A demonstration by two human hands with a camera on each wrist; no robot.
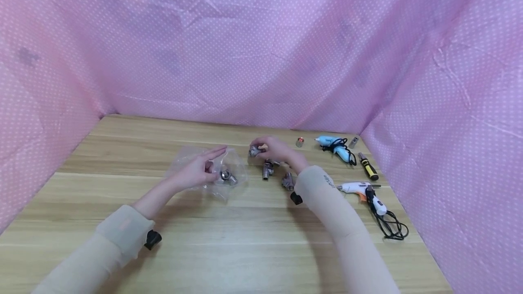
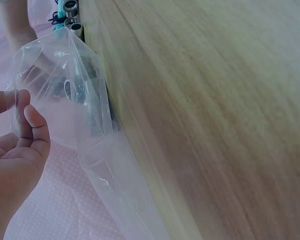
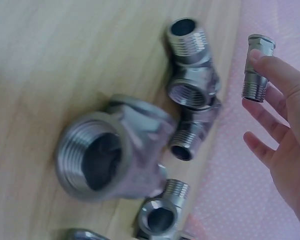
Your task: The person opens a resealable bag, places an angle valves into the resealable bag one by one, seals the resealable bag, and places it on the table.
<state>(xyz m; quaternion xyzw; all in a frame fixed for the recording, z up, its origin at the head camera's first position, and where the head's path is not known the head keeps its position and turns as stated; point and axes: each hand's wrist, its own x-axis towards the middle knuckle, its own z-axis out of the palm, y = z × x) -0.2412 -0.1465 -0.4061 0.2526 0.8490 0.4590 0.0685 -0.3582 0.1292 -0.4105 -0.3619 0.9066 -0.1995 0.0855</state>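
My left hand [image 1: 195, 172] pinches the edge of a clear plastic bag [image 2: 97, 160] between thumb and fingers. Through the plastic, a metal pipe fitting [image 1: 227, 176] shows inside or behind the bag in the head view. A short threaded metal fitting [image 3: 256, 75] is pinched in my right hand [image 3: 292, 107], raised over the far middle of the table. Below and beside that hand lie more metal fittings: a large tee fitting [image 3: 135, 150] close to the right wrist camera, and a joined-looking cluster [image 1: 268, 169] farther left in the head view.
Toward the table's right side are a blue glue gun [image 1: 339, 149], a white glue gun [image 1: 356, 188] with a black cord, and a yellow-and-black screwdriver [image 1: 369, 168]. Two small metal pieces stand at the back. A pink dotted curtain [image 1: 229, 58] encloses the wooden table [image 1: 229, 248].
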